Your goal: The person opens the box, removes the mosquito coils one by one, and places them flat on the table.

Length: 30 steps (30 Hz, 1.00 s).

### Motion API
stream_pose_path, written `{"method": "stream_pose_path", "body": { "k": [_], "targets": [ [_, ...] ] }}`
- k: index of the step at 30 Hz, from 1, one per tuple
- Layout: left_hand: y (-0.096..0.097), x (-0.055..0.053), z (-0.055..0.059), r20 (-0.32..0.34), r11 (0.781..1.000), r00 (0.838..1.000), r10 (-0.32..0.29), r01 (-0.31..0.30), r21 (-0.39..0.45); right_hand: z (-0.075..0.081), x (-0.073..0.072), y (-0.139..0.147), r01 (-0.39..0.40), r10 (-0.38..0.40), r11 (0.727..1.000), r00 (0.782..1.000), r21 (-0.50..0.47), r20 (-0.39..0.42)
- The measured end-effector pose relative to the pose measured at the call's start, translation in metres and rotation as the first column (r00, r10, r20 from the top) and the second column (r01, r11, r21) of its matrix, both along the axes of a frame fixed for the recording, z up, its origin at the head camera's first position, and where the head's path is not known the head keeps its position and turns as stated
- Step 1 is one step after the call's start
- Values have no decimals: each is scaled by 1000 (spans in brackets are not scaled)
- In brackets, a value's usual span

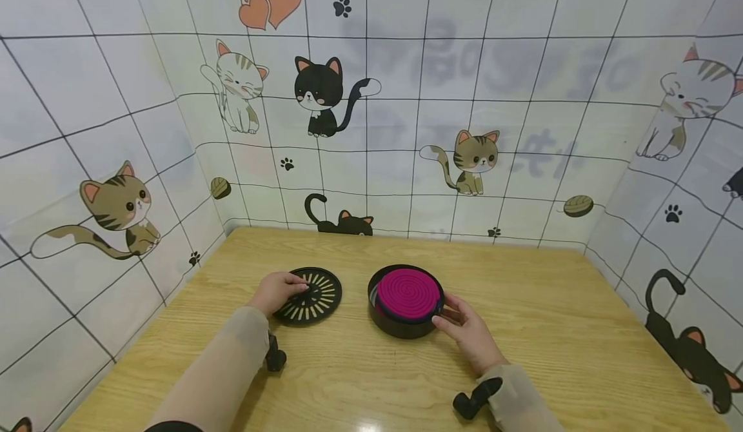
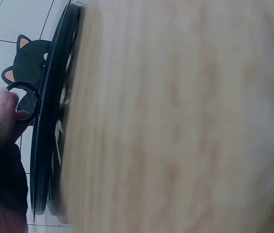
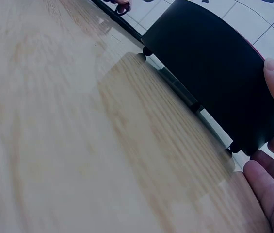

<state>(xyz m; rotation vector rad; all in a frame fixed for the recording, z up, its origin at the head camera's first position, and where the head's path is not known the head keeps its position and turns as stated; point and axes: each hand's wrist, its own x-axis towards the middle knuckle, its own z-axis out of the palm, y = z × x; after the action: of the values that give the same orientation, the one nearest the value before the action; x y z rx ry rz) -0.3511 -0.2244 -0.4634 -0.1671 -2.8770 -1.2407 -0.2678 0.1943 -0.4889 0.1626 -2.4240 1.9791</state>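
Note:
My left hand (image 1: 274,293) pinches the small ring handle (image 2: 36,108) of a round black slotted lid (image 1: 326,295), left of the middle of the table. In the left wrist view this lid is seen edge-on, close to the wooden surface. To the right stands a round black mosquito coil holder (image 1: 400,329), on small feet in the right wrist view. A magenta mosquito coil (image 1: 408,293) lies within its rim, with a gap at the left side. The right hand (image 1: 471,336) grips the holder's right side, thumb at the front and fingers against the wall.
The wooden table (image 1: 360,380) reaches back to a tiled-pattern wall (image 1: 395,167) printed with cartoon cats. Similar walls stand at the left and right. A black wrist camera mount (image 1: 275,354) is at the left cuff, another mount (image 1: 477,398) at the right.

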Motion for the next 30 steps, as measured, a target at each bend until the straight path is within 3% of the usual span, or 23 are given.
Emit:
{"method": "stream_pose_path", "body": {
  "k": [9,16,18,21,23,30],
  "targets": [
    [-3,2,8,35,998,999,-19,17,61,1,-1,0,5,-5,1000,1000,8,8],
    [18,16,36,21,989,1000,22,-25,147,2,0,0,1,-1,1000,1000,-2,15],
    [28,22,44,11,976,999,46,-48,211,3,1,-1,1,-1,1000,1000,-2,17],
    [44,31,46,-1,940,998,58,-55,335,3,1,-1,3,-3,1000,1000,5,18],
    [55,36,44,8,908,998,65,-62,414,3,1,-1,1,-2,1000,1000,6,19],
    [94,50,26,-5,849,997,81,-66,524,3,1,0,-7,7,1000,1000,-13,22]
  ]
}}
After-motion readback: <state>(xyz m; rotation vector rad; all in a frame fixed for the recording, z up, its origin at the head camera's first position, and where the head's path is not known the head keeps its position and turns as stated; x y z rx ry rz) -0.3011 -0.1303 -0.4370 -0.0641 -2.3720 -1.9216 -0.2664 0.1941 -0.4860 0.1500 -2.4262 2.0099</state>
